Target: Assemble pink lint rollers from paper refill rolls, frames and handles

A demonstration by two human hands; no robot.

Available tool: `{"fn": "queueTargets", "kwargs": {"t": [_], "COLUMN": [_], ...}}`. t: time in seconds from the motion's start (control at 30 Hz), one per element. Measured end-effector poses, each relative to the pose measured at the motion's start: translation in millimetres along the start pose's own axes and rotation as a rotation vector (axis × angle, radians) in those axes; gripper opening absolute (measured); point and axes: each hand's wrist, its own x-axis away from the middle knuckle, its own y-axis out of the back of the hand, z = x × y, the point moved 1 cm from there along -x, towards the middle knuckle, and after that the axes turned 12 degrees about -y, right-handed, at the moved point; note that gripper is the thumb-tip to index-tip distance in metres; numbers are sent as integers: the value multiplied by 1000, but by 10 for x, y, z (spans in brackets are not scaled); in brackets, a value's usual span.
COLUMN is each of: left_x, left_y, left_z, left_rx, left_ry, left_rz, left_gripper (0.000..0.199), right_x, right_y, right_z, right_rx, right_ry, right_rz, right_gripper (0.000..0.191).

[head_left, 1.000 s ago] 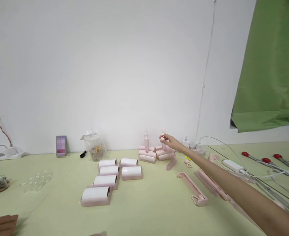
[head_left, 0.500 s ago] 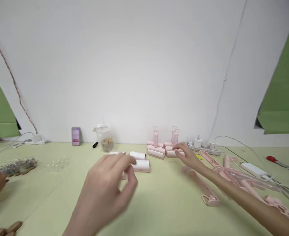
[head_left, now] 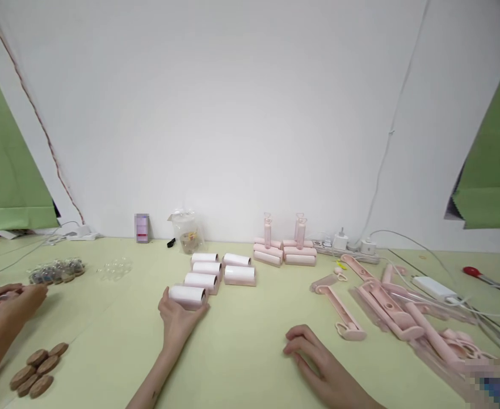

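Note:
My left hand (head_left: 179, 321) has its thumb and fingers around the ends of a white lint roller refill (head_left: 185, 294), the nearest in a column of several similar white rolls with pink undersides. Just right of that column lie two more white rolls (head_left: 240, 275). My right hand (head_left: 311, 358) hovers low over the green table with loosely bent fingers apart and nothing in them. Beyond it, a pink lint roller handle (head_left: 341, 312) with a heart-shaped loop lies on the table. Pink-cased rolls (head_left: 268, 257) with clear pink handles standing on them are near the wall.
At the right spread pink roller parts (head_left: 390, 307), a white adapter (head_left: 435, 288) and cables. A clear bag (head_left: 188, 233) stands against the wall. On the left, another person's hands (head_left: 20, 301) work near brown wooden discs (head_left: 37, 369) and clear glass pieces (head_left: 116, 268).
My left hand has come down and closed around the nearest white roll. My right hand has drawn back from the pink rolls by the wall toward me. The view has shifted slightly.

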Motion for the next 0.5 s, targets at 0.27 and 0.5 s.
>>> {"fn": "queueTargets", "kwargs": {"t": [0.27, 0.5], "left_x": [328, 470], "left_y": [11, -493], "left_z": [-571, -1611], "left_rx": [396, 291], "left_ry": [-160, -747], "left_rz": [198, 851], "left_gripper": [95, 95], "right_x": [-29, -123], "right_y": [60, 209], "right_z": [-45, -11], "right_rx": [-770, -1452], "right_ry": [-334, -512], "right_rz": [59, 81], "right_gripper": [25, 41]}}
